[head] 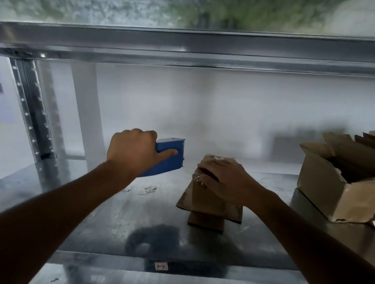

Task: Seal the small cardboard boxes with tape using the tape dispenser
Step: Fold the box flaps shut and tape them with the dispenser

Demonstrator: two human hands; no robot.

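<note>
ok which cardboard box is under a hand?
The small box mid-shelf, with the right hand pressing its top. The big open box at far right is untouched.

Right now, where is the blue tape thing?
The blue tape dispenser is in the left hand, held above the metal shelf, just left of the small cardboard box under the right hand.
</note>
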